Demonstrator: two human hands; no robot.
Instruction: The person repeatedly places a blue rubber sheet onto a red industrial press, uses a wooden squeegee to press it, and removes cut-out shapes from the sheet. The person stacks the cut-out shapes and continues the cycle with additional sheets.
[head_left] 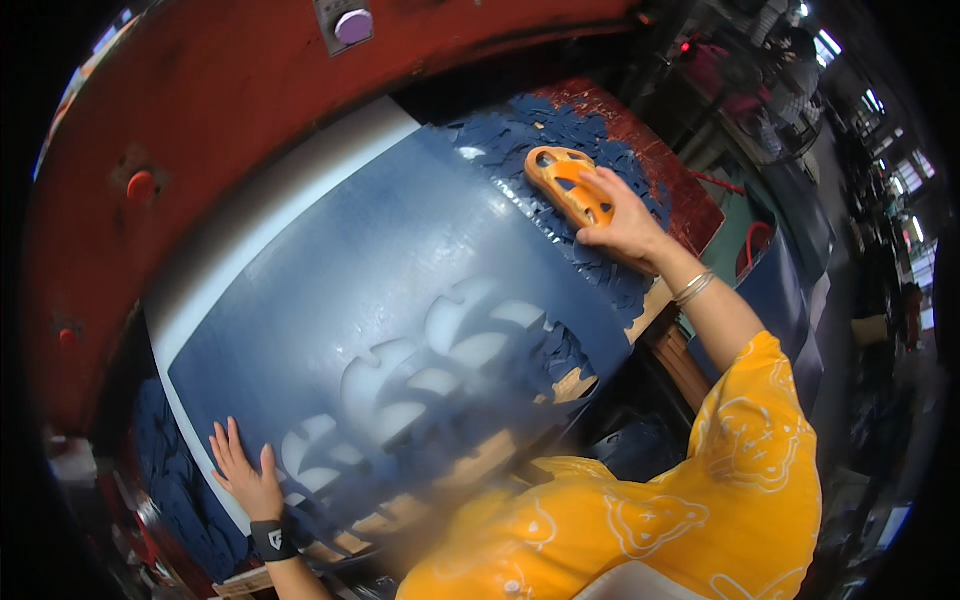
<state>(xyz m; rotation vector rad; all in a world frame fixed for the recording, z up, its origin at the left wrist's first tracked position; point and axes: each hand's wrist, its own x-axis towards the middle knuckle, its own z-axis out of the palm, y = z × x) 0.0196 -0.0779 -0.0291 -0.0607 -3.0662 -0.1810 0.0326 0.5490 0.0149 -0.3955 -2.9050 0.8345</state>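
The orange, elongated die with rounded ends and several openings (578,200) is in the right hand (628,220), over the right border zone of the sheet and the scraps there. Its long axis runs obliquely, from upper left to lower right. The free rounded end points to the upper left, away from the person, and the other end goes under the palm. The fingers of this hand are bent over the die, with the thumb on the near side, so they clasp it. Whether the die touches the scraps, I cannot tell.

Below and around it lies a heap of dark blue, irregular thin scraps (585,125), on a worn red desk (690,190). To the left is a wide, smooth blue sheet (380,230), resting on a white flat board (300,185). Near the person, the sheet has curved cut-out holes, through which a white surface is seen.

The left hand (248,480) lies flat at the lower left edge of the sheet, its fingers spread and its thumb apart. A black wristband (273,540) is on this wrist; thin silver bracelets (693,287) are on the other. Behind the board stretches a big red metal beam (200,130) with a round red button (141,185).
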